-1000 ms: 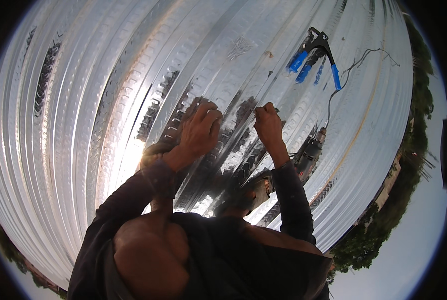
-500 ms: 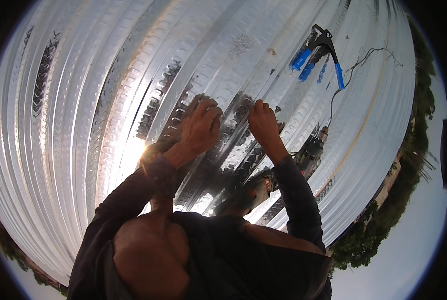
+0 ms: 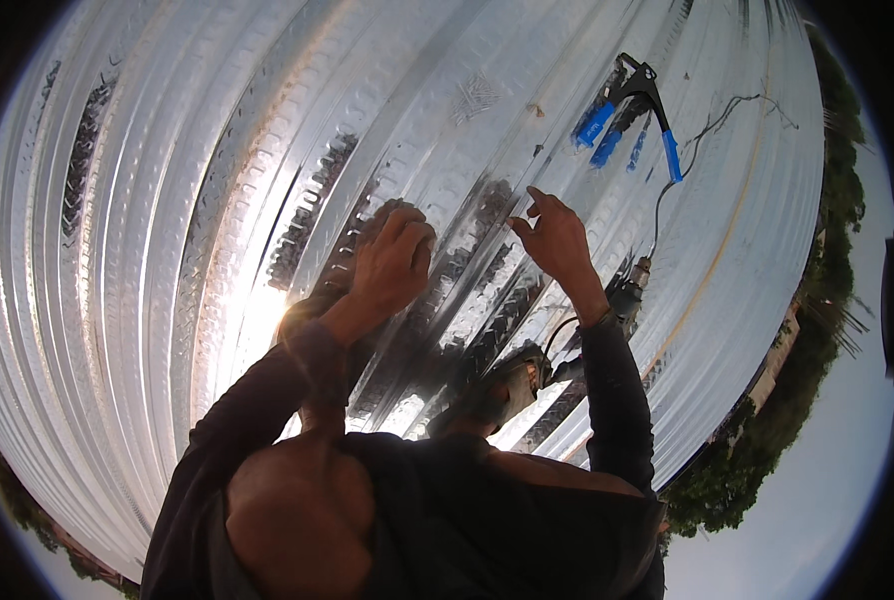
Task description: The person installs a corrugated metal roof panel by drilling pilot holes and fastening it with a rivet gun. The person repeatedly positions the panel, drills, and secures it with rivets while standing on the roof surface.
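Note:
My left hand (image 3: 392,265) rests low over the shiny ribbed metal sheeting (image 3: 417,90), its fingers bent and pressed together. The fingertips are hidden, so I cannot make out what they grip, if anything. To its right, my right hand (image 3: 562,245) hovers by a raised rib, thumb and forefinger apart with nothing visible between them. Beyond the right hand lies a black hand riveter (image 3: 639,90) with blue grips, mirrored in the metal. A dark power drill (image 3: 625,298) lies beside my right wrist, partly hidden by the forearm.
A small heap of thin metal rivets (image 3: 477,97) lies on the sheeting ahead of my hands. The drill's dark cable (image 3: 659,205) runs away to the far right. Strong sun glare (image 3: 257,325) covers the metal at left. Trees (image 3: 732,465) stand past the right edge.
My right hand has moved slightly right and back, and its closed fingers have spread. The left hand stays nearly in place, slightly lower. The drill is now more covered by my right arm.

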`<state>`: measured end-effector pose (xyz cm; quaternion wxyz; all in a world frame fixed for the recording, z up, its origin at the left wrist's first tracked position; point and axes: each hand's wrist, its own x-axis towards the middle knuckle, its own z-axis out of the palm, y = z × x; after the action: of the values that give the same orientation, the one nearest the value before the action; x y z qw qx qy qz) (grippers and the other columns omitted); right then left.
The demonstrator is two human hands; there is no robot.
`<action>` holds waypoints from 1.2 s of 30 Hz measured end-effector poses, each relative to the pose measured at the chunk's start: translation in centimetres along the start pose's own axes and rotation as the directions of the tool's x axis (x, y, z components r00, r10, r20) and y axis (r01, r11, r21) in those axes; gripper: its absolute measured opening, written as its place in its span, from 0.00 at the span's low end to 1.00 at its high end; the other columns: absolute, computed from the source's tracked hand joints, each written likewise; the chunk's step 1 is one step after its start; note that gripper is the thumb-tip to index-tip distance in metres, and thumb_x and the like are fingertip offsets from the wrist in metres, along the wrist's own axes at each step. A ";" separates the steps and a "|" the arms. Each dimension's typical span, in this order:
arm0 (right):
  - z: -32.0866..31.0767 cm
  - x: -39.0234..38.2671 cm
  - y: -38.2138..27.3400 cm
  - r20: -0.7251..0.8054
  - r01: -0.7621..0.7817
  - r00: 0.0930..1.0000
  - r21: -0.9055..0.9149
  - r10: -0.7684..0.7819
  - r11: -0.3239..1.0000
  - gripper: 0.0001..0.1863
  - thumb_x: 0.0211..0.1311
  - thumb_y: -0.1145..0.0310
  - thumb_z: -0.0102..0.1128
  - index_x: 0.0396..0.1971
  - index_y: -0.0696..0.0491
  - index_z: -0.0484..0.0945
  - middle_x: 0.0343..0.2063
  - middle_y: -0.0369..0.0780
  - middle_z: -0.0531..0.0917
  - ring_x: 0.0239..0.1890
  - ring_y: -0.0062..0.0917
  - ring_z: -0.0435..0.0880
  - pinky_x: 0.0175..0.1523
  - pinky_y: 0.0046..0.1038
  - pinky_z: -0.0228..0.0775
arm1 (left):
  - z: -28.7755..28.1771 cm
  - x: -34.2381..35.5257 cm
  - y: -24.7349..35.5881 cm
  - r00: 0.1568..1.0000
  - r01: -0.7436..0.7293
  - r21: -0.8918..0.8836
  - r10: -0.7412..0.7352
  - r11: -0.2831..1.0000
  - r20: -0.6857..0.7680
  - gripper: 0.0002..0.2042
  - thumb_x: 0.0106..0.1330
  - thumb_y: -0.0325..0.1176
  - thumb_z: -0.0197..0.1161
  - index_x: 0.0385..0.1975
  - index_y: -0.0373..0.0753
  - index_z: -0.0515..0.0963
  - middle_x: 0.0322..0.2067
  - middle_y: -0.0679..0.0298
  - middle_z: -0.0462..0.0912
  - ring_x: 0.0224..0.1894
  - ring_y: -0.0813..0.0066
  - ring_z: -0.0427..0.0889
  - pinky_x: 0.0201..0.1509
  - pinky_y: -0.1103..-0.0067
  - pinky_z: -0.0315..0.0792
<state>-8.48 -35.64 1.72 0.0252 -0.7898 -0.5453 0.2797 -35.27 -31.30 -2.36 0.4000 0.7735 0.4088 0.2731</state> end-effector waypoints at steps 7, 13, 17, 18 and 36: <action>-13.6 7.5 16.9 -0.697 -0.463 0.714 -0.543 -0.069 0.700 0.30 0.59 0.60 0.69 0.59 0.58 0.72 0.50 0.53 0.81 0.55 0.45 0.80 0.58 0.46 0.71 | 0.6 0.7 0.3 0.997 -0.069 -0.036 0.069 0.997 0.014 0.09 0.60 0.20 0.63 0.39 0.38 0.78 0.43 0.58 0.81 0.41 0.58 0.82 0.37 0.70 0.78; -14.6 11.8 17.5 -0.130 -0.450 0.834 0.404 0.536 0.797 0.25 0.59 0.51 0.66 0.30 0.64 0.81 0.17 0.46 0.80 0.15 0.31 0.78 0.25 0.36 0.74 | -0.3 0.9 0.6 1.000 -0.002 -0.051 0.002 0.999 -0.016 0.08 0.60 0.19 0.64 0.37 0.38 0.78 0.41 0.59 0.82 0.32 0.65 0.82 0.33 0.74 0.76; -17.3 9.3 18.9 -0.330 -0.409 0.795 0.327 0.508 0.852 0.27 0.58 0.50 0.69 0.22 0.64 0.79 0.17 0.43 0.78 0.15 0.27 0.75 0.25 0.34 0.67 | 0.1 1.1 3.0 0.999 0.041 -0.173 -0.037 0.984 0.028 0.07 0.60 0.20 0.65 0.36 0.37 0.79 0.39 0.59 0.83 0.29 0.66 0.82 0.32 0.75 0.75; -17.5 7.7 16.7 -0.418 -0.399 0.756 0.316 0.504 0.861 0.26 0.59 0.51 0.69 0.20 0.63 0.78 0.16 0.40 0.76 0.17 0.25 0.72 0.26 0.32 0.64 | 0.0 1.2 3.6 0.995 0.081 -0.206 -0.067 0.975 0.076 0.07 0.60 0.21 0.65 0.37 0.37 0.80 0.39 0.59 0.83 0.30 0.67 0.82 0.32 0.75 0.75; -8.6 -19.6 -4.7 0.221 -0.502 0.807 0.744 0.547 0.441 0.17 0.72 0.61 0.60 0.46 0.61 0.83 0.14 0.30 0.72 0.13 0.11 0.68 0.18 0.18 0.57 | 7.4 -4.3 2.8 0.272 0.899 -0.393 -0.461 -0.191 0.845 0.20 0.75 0.48 0.53 0.48 0.35 0.76 0.39 0.55 0.84 0.35 0.64 0.83 0.43 0.68 0.79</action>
<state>-13.27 -48.60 18.70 0.2876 -0.8352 -0.0980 0.4583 -30.75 -38.87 -4.32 0.8859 0.0807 0.4567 -0.0096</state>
